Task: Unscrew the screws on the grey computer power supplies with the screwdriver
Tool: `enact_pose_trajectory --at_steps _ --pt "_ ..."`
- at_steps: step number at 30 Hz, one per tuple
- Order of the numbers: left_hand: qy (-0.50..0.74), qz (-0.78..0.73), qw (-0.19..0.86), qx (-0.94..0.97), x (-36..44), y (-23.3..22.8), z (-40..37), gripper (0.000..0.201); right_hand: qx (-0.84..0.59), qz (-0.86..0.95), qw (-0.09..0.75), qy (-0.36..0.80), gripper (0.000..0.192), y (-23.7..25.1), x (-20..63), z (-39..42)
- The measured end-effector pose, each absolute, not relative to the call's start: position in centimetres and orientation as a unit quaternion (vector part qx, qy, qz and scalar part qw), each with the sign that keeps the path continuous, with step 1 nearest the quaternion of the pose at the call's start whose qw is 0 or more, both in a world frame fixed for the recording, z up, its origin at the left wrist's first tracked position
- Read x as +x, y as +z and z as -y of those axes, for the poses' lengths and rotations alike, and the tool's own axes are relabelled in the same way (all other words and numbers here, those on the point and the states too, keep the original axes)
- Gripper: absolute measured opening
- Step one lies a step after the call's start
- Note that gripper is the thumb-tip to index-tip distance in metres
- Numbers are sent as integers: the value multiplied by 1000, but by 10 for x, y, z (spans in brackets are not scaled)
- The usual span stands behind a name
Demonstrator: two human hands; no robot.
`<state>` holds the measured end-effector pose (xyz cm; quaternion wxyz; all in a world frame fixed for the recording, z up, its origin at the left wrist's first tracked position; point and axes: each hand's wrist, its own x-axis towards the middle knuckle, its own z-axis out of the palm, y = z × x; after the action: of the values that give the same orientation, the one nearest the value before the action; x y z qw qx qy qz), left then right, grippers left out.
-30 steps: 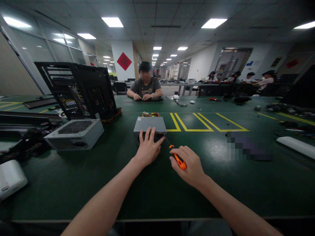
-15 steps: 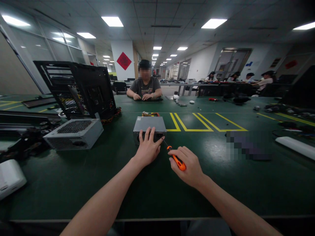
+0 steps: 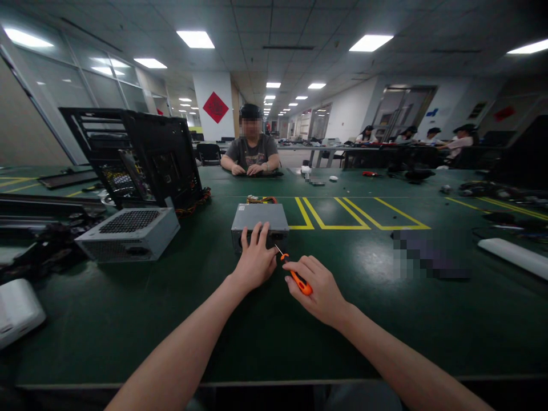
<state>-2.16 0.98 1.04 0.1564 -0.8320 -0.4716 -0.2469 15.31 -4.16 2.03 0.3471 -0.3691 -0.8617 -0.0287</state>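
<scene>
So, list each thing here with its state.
Left hand: fingers spread on the middle power supply.
Right hand: closed around the screwdriver.
Screwdriver: tilted, tip toward the middle power supply; contact unclear.
Middle power supply: plain side facing up.
Left power supply: grille facing up.
Computer case: standing, insides partly showing.
Ceiling lights: lit.

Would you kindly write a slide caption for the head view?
Left hand against a grey power supply, right hand holding an orange screwdriver, at a green table.

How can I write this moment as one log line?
left hand: on gray power supply; right hand: holding orange screwdriver; shaft: pointing toward power supply
</scene>
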Motion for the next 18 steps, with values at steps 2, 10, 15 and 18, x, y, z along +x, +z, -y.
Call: enact_pose_trajectory --at_steps 2,10,15,18 --pt "-247 471 158 -832 -21 11 -9 18 -373 860 346 -27 19 20 153 41" --pt "-243 472 153 -833 -21 13 -8 16 -371 857 356 -32 18 20 154 43" --pt "-235 476 154 -833 -23 14 -8 16 -374 838 393 -55 15 22 158 43" --pt "-235 475 157 -833 -24 14 -9 15 -369 828 416 -68 13 24 161 43"
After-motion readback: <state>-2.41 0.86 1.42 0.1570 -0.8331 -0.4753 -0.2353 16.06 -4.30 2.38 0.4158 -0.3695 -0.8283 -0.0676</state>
